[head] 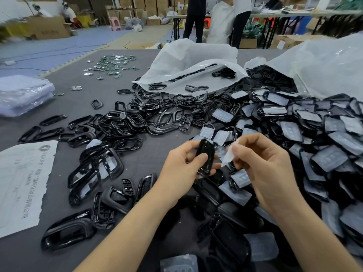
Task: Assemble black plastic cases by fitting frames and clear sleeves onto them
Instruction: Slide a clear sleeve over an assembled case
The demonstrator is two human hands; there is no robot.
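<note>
Above worktop, left hand grips one case, right hand pinches one sleeve; two bags at 12–2 o'clock.

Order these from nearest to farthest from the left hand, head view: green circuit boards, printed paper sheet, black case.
1. Black case: gripped in the left hand itself.
2. Printed paper sheet: flat at the left edge of the table.
3. Green circuit boards: scattered far across, back left.
</note>
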